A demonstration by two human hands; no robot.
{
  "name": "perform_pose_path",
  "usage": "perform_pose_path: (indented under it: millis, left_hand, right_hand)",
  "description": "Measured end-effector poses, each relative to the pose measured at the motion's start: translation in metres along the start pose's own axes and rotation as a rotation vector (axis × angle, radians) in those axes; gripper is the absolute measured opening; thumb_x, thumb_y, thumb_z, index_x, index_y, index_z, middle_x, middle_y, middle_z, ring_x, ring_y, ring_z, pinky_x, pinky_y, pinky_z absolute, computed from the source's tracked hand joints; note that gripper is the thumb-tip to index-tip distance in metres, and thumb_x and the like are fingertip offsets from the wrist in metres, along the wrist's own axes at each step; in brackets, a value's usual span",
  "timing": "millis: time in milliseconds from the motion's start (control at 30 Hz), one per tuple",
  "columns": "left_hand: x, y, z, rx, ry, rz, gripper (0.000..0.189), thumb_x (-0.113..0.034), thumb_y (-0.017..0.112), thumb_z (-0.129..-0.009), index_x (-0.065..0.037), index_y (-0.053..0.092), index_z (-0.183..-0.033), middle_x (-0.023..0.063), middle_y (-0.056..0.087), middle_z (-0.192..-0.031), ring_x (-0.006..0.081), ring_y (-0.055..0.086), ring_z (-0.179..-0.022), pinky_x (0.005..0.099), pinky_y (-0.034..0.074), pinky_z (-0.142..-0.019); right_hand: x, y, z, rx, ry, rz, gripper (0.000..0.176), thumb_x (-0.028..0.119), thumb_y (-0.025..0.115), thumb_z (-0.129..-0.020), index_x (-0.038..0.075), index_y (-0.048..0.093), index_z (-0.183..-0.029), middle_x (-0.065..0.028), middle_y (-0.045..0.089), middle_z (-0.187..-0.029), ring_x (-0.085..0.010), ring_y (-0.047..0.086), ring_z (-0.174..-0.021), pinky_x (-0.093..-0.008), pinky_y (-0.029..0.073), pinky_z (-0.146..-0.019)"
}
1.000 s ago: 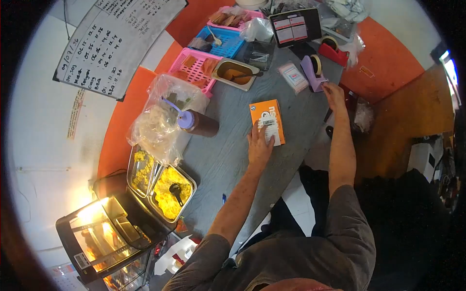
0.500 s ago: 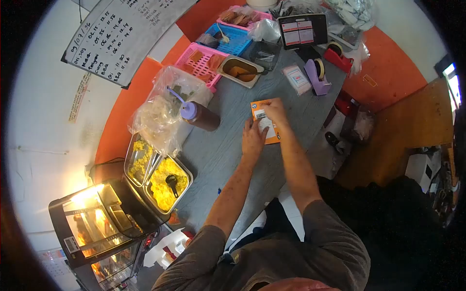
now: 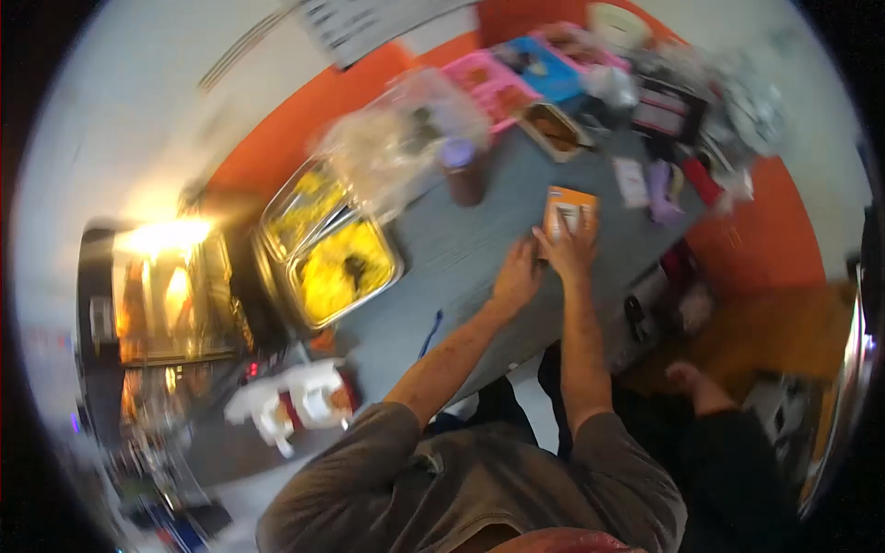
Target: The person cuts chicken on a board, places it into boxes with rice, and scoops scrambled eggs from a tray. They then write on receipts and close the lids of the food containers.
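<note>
Fingers (image 3: 564,241) touch an orange box (image 3: 573,200); metal trays (image 3: 362,298) hold yellow food (image 3: 327,284).

orange box (image 3: 573,201), right of centre: smooth card | surface (image 3: 442,267): matt grey, faintly grained | food tray (image 3: 369,292), left of centre: glossy metal | bag (image 3: 369,161), upper centre: crinkled clear plastic | pink basket (image 3: 505,120), top: plastic | shirt (image 3: 516,475), bottom: matt cloth

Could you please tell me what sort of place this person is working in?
This looks like a small food stall or takeaway kitchen, judging by the lit display cabinet, the yellow food in metal trays, and the orange box under the person's right hand.
</note>
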State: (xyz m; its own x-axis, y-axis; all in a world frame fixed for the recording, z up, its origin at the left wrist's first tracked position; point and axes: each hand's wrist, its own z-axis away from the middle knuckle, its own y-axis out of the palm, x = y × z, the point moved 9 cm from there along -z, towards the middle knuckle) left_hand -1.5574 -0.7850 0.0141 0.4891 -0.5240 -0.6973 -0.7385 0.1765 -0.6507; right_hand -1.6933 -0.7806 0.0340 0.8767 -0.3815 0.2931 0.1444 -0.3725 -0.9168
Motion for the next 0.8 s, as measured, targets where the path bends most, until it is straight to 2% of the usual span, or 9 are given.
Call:
perform_pose_path:
  millis: [100,167,267,433,500,567,600,667,800]
  left_hand:
    - [-0.005,-0.078,0.076,-0.003,-0.143,0.083,0.042,-0.014,0.064,-0.078,-0.002,0.049,-0.115,0.0175,0.051,-0.114,0.0366,0.049,-0.108,0.043,0.043,-0.092]
    - [-0.007,-0.105,0.145,0.232,-0.174,0.107,0.045,-0.01,0.063,-0.078,-0.005,0.048,-0.12,0.0203,0.05,-0.12,0.0375,0.048,-0.111,0.0427,0.042,-0.095]
    - [0.014,-0.153,0.255,0.367,-0.319,0.096,0.038,-0.014,0.063,-0.079,-0.005,0.052,-0.115,0.0183,0.053,-0.115,0.0357,0.051,-0.108,0.0418,0.043,-0.092]
    - [0.058,-0.238,0.418,0.017,-0.661,0.166,0.029,-0.018,0.062,-0.082,-0.003,0.058,-0.106,0.0173,0.06,-0.104,0.0349,0.056,-0.099,0.0406,0.045,-0.088]
    - [0.068,-0.264,0.46,-0.089,-0.813,0.184,0.027,-0.018,0.062,-0.083,-0.003,0.059,-0.105,0.0177,0.06,-0.104,0.0351,0.056,-0.097,0.0404,0.045,-0.087]
    - [0.096,-0.303,0.522,-0.509,-1.143,0.191,0.027,-0.02,0.061,-0.083,-0.003,0.06,-0.104,0.0168,0.06,-0.106,0.0339,0.056,-0.099,0.0396,0.044,-0.088]
    - [0.105,-0.311,0.531,-0.507,-1.14,0.203,0.027,-0.02,0.061,-0.083,-0.003,0.06,-0.104,0.0168,0.06,-0.106,0.0339,0.056,-0.099,0.0396,0.044,-0.088]
    - [0.106,-0.365,0.531,-0.69,-0.891,-0.243,0.032,-0.022,0.062,-0.083,-0.004,0.058,-0.109,0.0138,0.061,-0.106,0.0318,0.055,-0.101,0.0418,0.042,-0.086]
    - [0.118,-0.409,0.481,-0.475,-0.905,-0.744,0.039,-0.029,0.06,-0.083,-0.007,0.054,-0.115,0.0098,0.063,-0.1,0.0264,0.051,-0.104,0.0503,0.036,-0.086]
  right_hand:
    - [0.033,-0.004,0.012,0.181,-0.067,0.184,0.086,0.035,0.067,-0.076,0.029,0.018,-0.147,-0.0185,0.023,-0.149,-0.0409,0.025,-0.134,-0.0487,0.024,-0.108]
    - [0.043,-0.016,0.008,0.163,-0.027,0.19,0.085,0.024,0.067,-0.075,0.026,0.02,-0.146,-0.0177,0.028,-0.146,-0.0357,0.028,-0.134,-0.0471,0.026,-0.107]
    - [-0.059,0.081,-0.033,0.179,0.065,0.153,0.077,0.042,0.064,-0.079,0.025,0.024,-0.143,-0.0154,0.025,-0.145,-0.0345,0.032,-0.129,-0.0465,0.03,-0.105]
    - [0.037,-0.018,-0.01,-0.13,0.139,0.524,0.068,0.05,0.058,-0.082,0.026,0.032,-0.141,-0.0161,0.039,-0.137,-0.0357,0.042,-0.121,-0.0489,0.038,-0.095]
    - [0.119,-0.056,0.022,-0.381,-0.223,0.081,0.049,0.046,0.054,-0.088,0.004,0.053,-0.113,-0.0182,0.054,-0.116,-0.0355,0.052,-0.104,-0.0495,0.039,-0.089]
    - [0.17,-0.013,0.067,-0.173,-0.403,-0.421,0.034,0.034,0.053,-0.089,0.004,0.059,-0.103,-0.0184,0.059,-0.104,-0.0342,0.055,-0.099,-0.0443,0.043,-0.083]
    - [0.23,-0.014,0.122,0.003,-0.494,-0.532,0.021,0.02,0.052,-0.087,0.003,0.06,-0.098,-0.0156,0.062,-0.096,-0.0325,0.057,-0.096,-0.0409,0.044,-0.083]
    - [0.315,-0.005,0.223,0.402,-0.689,-0.112,0.022,0.01,0.055,-0.08,0.008,0.059,-0.102,-0.0127,0.06,-0.106,-0.0315,0.055,-0.102,-0.0405,0.044,-0.089]
    - [0.285,0.049,0.266,0.263,-0.591,0.004,0.031,0.004,0.056,-0.075,0.008,0.057,-0.105,-0.0143,0.056,-0.113,-0.034,0.05,-0.107,-0.041,0.043,-0.09]
